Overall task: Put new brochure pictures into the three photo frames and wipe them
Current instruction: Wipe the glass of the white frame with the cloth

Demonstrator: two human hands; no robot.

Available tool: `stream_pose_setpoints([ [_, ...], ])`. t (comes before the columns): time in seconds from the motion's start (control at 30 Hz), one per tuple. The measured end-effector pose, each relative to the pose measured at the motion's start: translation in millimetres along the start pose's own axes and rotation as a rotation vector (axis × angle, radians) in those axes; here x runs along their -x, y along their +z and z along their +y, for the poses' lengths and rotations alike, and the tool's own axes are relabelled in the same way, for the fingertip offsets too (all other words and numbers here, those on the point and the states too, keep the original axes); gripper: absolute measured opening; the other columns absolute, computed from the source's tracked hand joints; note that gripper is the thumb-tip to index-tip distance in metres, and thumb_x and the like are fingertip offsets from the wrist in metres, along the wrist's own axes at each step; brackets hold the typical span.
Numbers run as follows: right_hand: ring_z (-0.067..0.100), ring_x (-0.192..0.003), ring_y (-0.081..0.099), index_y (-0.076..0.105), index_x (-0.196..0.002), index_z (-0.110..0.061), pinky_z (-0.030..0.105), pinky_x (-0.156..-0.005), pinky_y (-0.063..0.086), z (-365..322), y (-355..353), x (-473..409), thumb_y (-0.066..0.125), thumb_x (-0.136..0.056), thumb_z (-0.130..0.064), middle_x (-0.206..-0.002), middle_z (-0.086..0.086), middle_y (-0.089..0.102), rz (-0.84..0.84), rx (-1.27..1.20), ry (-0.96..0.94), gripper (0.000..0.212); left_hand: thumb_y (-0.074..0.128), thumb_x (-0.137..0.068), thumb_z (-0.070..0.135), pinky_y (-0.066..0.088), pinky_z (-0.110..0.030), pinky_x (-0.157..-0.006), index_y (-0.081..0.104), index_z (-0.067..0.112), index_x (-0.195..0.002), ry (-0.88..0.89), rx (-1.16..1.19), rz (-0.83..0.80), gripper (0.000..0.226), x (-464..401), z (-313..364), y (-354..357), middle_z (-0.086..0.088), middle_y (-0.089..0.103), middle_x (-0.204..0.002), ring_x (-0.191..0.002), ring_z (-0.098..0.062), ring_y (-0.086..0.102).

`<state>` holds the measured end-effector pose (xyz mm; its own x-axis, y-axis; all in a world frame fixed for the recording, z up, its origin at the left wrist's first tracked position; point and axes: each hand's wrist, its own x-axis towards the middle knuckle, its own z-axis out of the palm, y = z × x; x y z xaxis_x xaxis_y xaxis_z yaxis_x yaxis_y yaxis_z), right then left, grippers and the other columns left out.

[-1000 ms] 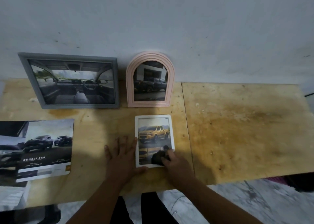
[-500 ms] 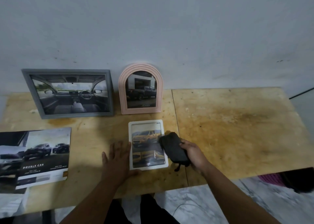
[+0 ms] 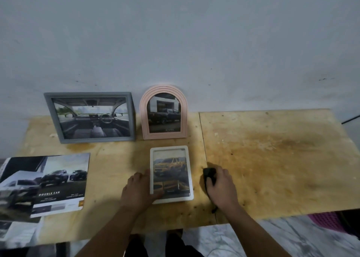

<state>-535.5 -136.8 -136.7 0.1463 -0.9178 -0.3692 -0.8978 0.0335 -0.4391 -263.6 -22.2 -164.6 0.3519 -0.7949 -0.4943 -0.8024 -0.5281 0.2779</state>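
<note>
Meanwhile, a black cloth (image 3: 209, 176) is gripped by the right hand (image 3: 221, 188) just right of the white frame (image 3: 171, 174), whose left edge is pressed by the left hand (image 3: 139, 190) with straight fingers.

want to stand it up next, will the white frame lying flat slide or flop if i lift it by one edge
The white frame looks rigid, so it likely lifts as one flat piece. Lying on the smooth wooden table, it may slide when nudged; the left hand already rests against its edge. Its front may be fragile.

White frame (image 3: 171, 174) lies flat on table (image 3: 272, 159), yellow truck picture inside. Left hand (image 3: 139, 190) rests on its left edge. Right hand (image 3: 220, 186) grips dark cloth (image 3: 209, 176) on table just right of it. Grey frame (image 3: 90, 117), pink arched frame (image 3: 164, 112) upright against wall; brochure (image 3: 46, 184) left.
</note>
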Motion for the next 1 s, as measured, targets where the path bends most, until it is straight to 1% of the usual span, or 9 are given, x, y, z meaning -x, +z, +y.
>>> stream_pose_setpoints([
  [0.13, 0.029, -0.110, 0.060, 0.046, -0.139, -0.031, 0.039, -0.090, 0.055, -31, 30, -7, 0.064, -0.087, -0.053, -0.127, 0.002, 0.052, -0.344, -0.213, 0.025, 0.059, 0.059, -0.092, 0.064, 0.054, -0.037, -0.097, 0.052, 0.028, -0.139, -0.126, 0.285, -0.074, 0.060, -10, 9, -4, -0.011, 0.039, -0.139, -0.116, -0.030, 0.061],
  [0.23, 0.024, -0.100, 0.066, 0.055, -0.120, -0.027, 0.041, -0.084, 0.061, -42, 49, -14, 0.072, -0.082, -0.045, -0.114, 0.004, 0.064, -0.366, -0.400, 0.115, 0.045, 0.057, -0.093, 0.066, 0.053, -0.035, -0.096, 0.056, 0.034, -0.128, -0.177, 0.386, -0.087, 0.047, -15, 16, -1, -0.006, 0.037, -0.124, -0.113, -0.030, 0.059],
  [0.3, 0.019, -0.098, 0.066, 0.058, -0.109, -0.038, 0.039, -0.081, 0.062, -49, 57, -14, 0.072, -0.079, -0.041, -0.111, 0.001, 0.069, -0.372, -0.472, 0.111, 0.033, 0.055, -0.093, 0.066, 0.054, -0.035, -0.093, 0.057, 0.032, -0.117, -0.249, 0.484, -0.069, 0.041, -17, 14, 5, -0.005, 0.043, -0.121, -0.112, -0.029, 0.059],
  [0.37, 0.017, -0.100, 0.065, 0.060, -0.103, -0.049, 0.040, -0.084, 0.061, -49, 66, -13, 0.071, -0.074, -0.050, -0.112, -0.004, 0.067, -0.376, -0.481, 0.075, 0.031, 0.051, -0.084, 0.074, 0.061, -0.042, -0.086, 0.068, 0.026, -0.115, -0.288, 0.586, 0.015, 0.060, -28, -1, 25, -0.006, 0.059, -0.113, -0.096, -0.026, 0.068],
  [0.47, 0.007, -0.100, 0.062, 0.062, -0.110, -0.047, 0.028, -0.083, 0.058, -51, 61, -10, 0.075, -0.075, -0.058, -0.120, -0.002, 0.061, -0.287, -0.515, 0.036, 0.039, 0.046, -0.081, 0.078, 0.063, -0.047, -0.074, 0.069, 0.030, -0.116, -0.250, 0.674, 0.076, 0.063, -46, -18, 59, -0.004, 0.068, -0.100, -0.080, -0.020, 0.071],
  [0.53, 0.009, -0.108, 0.053, 0.057, -0.125, -0.040, 0.023, -0.086, 0.049, -52, 41, -13, 0.074, -0.080, -0.058, -0.123, -0.004, 0.052, -0.183, -0.453, -0.015, 0.052, 0.052, -0.087, 0.068, 0.063, -0.047, -0.078, 0.065, 0.031, -0.119, -0.210, 0.687, 0.121, 0.050, -27, 25, 18, -0.001, 0.066, -0.108, -0.091, -0.022, 0.070],
  [0.63, 0.012, -0.112, 0.048, 0.046, -0.141, -0.040, 0.029, -0.090, 0.051, -43, -6, -30, 0.071, -0.084, -0.059, -0.123, -0.008, 0.044, -0.002, -0.410, -0.075, 0.065, 0.060, -0.095, 0.038, 0.058, -0.043, -0.092, 0.056, 0.030, -0.127, -0.094, 0.749, 0.165, 0.032, -22, 93, -30, 0.004, 0.052, -0.123, -0.109, -0.020, 0.060],
  [0.8, 0.000, -0.095, 0.050, 0.045, -0.146, -0.036, 0.010, -0.078, 0.045, -23, -74, -95, 0.071, -0.092, -0.045, -0.120, -0.002, 0.042, 0.192, -0.537, -0.050, 0.061, 0.064, -0.090, 0.041, 0.054, -0.041, -0.101, 0.054, 0.035, -0.133, 0.095, 0.831, 0.035, 0.044, -72, 184, -63, 0.008, 0.052, -0.131, -0.117, -0.015, 0.056],
  [1.0, 0.018, -0.101, 0.058, 0.046, -0.145, -0.035, 0.033, -0.094, 0.053, -6, -93, -175, 0.066, -0.095, -0.047, -0.123, 0.001, 0.042, 0.198, -0.545, -0.004, 0.055, 0.064, -0.088, 0.035, 0.056, -0.040, -0.089, 0.061, 0.031, -0.120, 0.112, 0.915, 0.018, 0.033, -125, 241, -75, 0.004, 0.063, -0.111, -0.103, -0.017, 0.061],
])
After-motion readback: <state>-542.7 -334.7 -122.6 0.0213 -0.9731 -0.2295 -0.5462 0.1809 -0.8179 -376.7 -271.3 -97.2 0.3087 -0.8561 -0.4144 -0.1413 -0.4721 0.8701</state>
